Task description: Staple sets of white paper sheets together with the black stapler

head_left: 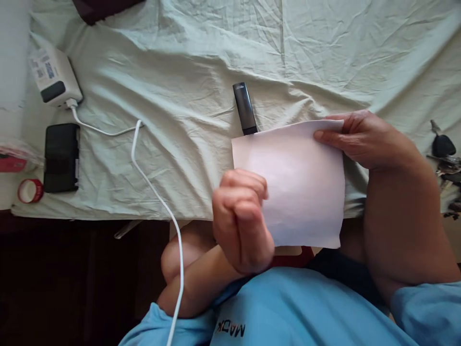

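Observation:
A squarish sheet of white paper (306, 182) is pinched at its far right corner by my right hand (363, 137), with the thumb on top and the other fingers behind it. The sheet hangs past the table's near edge, over my lap. In front of its lower left part, my left hand (243, 221) is curled into a fist, slightly blurred. Its curled fingers hide whatever they may hold. Just beyond the paper's far edge lies a slim dark stapler-like object (245, 108), its near end meeting the sheet's edge in view.
A pale green cloth (180, 86) covers the table in wrinkles. At left are a white power adapter (57, 79), a black phone-like case (62, 157) and a red tape roll (30, 191). A white cable (154, 190) runs across my left arm. Keys (442, 144) lie at right.

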`<state>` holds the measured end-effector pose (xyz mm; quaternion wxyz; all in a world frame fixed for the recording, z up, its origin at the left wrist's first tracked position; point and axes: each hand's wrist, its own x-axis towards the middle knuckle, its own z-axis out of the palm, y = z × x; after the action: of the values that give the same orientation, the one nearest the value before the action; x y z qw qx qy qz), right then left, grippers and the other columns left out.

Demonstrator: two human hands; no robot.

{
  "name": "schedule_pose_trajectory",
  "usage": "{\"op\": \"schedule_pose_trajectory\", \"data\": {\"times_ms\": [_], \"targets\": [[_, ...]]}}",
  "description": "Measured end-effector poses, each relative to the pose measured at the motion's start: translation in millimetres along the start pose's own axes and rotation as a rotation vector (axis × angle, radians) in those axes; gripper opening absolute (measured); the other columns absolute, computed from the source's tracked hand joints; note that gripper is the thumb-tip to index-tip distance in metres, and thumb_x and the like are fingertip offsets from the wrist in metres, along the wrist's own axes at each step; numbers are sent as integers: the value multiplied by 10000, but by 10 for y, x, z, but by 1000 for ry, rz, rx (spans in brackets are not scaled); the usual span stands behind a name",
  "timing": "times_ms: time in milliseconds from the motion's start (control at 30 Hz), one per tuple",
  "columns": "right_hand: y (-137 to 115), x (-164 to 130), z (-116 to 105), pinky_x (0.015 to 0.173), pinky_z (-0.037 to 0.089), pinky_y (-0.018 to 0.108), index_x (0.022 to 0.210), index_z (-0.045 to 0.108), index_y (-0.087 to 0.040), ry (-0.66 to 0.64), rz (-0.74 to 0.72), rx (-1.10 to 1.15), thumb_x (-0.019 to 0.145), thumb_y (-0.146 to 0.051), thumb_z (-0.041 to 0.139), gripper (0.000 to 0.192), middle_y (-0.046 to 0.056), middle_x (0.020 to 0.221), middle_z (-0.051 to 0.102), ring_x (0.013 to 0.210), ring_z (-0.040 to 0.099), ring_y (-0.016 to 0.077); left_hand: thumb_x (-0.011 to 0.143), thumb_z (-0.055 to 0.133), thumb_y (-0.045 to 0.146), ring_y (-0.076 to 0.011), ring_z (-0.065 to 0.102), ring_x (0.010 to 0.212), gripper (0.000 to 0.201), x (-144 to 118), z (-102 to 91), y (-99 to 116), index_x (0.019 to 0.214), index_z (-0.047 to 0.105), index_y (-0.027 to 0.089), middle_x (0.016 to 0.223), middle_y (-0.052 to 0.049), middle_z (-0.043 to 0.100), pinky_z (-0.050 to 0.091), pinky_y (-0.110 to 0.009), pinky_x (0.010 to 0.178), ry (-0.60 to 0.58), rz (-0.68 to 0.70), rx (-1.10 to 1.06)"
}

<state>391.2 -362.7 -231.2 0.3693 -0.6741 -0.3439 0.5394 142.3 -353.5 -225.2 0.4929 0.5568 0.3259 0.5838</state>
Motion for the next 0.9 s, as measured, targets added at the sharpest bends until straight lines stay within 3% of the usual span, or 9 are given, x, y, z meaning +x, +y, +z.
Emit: {"op": "schedule_pose_trajectory", "data": {"times_ms": [100,200,267,367,467,600,700,800,900], "targets": [[-25,-81,-78,511,545,280,924,792,-166,-35,-18,-9,733,-551,937,455,112,857,777,666,682,194,1096,573,338,-142,441,606,393,293,-110,-232,727,503,219,650,20,409,406,-310,621,103,164,3],[-50,-146,-96,523,545,263,914,794,-158,10,-55,74,722,-479,969,413,93,846,774,662,680,170,1036,715,413,-139,534,748,305,423,-282,-352,819,608,226,777,15,533,468,-285,761,140,54,74],[-60,-148,-67,554,567,261,896,804,-159,116,-98,167,692,-419,995,382,74,825,770,673,692,161,1018,722,515,-157,617,898,282,439,-368,-410,962,678,242,963,-21,647,507,-294,849,110,-106,42],[-52,-79,7,629,604,282,899,836,-171,353,-166,293,675,-345,1007,331,55,840,782,697,701,142,1031,603,676,-217,698,1036,454,433,-446,-461,1127,718,247,1120,-80,717,556,-340,877,-37,-387,-93],[3,26,58,620,559,265,899,850,-214,590,-237,227,715,-281,982,236,14,890,795,703,673,103,1018,584,718,-268,746,983,527,461,-514,-462,1076,755,223,978,-90,752,583,-360,791,-245,-587,-129],[77,112,75,630,522,283,890,848,-260,754,-330,51,791,-280,933,132,-14,921,796,803,711,133,931,806,572,-223,693,739,375,550,-607,-463,879,762,203,768,-49,712,514,-318,605,-394,-632,48],[54,116,94,678,591,331,966,859,-304,702,-323,195,826,-266,898,150,-3,1023,808,897,752,182,890,856,550,-145,541,592,423,580,-630,-521,719,703,194,656,-14,626,383,-283,508,-346,-538,193],[-5,94,127,579,571,293,939,840,-273,576,-225,346,838,-318,887,120,27,880,747,736,701,149,902,852,531,-99,430,551,445,561,-600,-613,691,661,189,613,20,549,312,-262,489,-186,-447,247],[-22,79,173,565,578,285,911,814,-243,450,-188,409,809,-344,906,170,20,803,680,636,633,123,858,906,485,-80,442,563,408,537,-546,-692,724,657,190,637,40,560,350,-228,508,-6,-381,231]]}}
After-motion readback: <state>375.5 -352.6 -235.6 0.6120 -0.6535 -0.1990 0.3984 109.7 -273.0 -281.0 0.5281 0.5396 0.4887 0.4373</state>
